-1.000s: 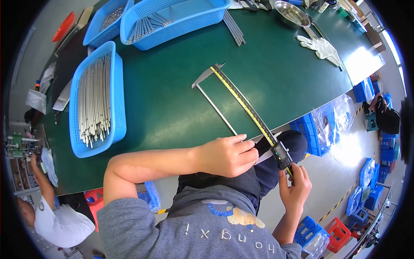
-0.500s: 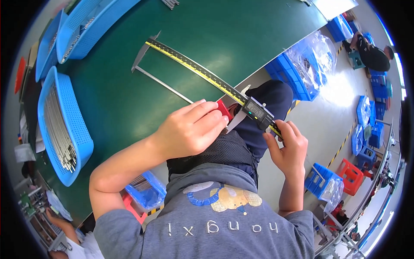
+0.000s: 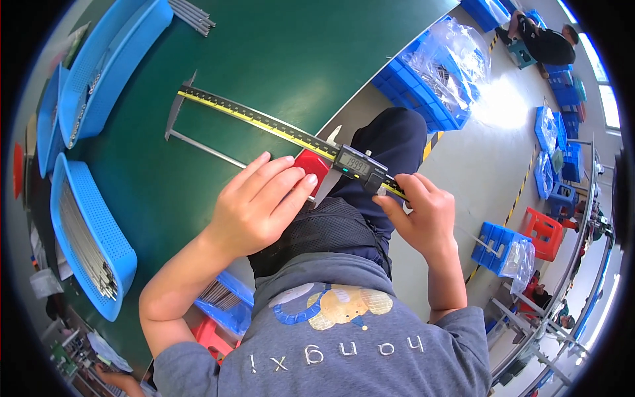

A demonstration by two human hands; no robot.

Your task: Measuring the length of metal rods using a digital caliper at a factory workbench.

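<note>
Left hand [image 3: 254, 205]: fingers close together, curled over the near end of a slim metal rod [image 3: 210, 151], hiding that end from view.
Right hand [image 3: 423, 208]: thumb and forefinger pinch a long digital caliper [image 3: 258, 124] at its near end, just beside the display [image 3: 356, 165].
Rod: lies alongside the caliper's beam, its far-left tip at the fixed jaw; smooth, round, silvery, probably stiff, light and apt to slip or roll, best held near an end.
Caliper: straight metal beam, yellow-striped scale, dark slider; likely rigid but delicate at the jaws, safest taken by beam and slider.
Tabletop [image 3: 278, 40]: flat, glossy green.
Left side: perforated blue plastic basket [image 3: 119, 241] holding more rods [image 3: 86, 225].
Far right: ribbed blue crate [image 3: 417, 99], partly draped in crinkled clear film [image 3: 456, 43].
</note>
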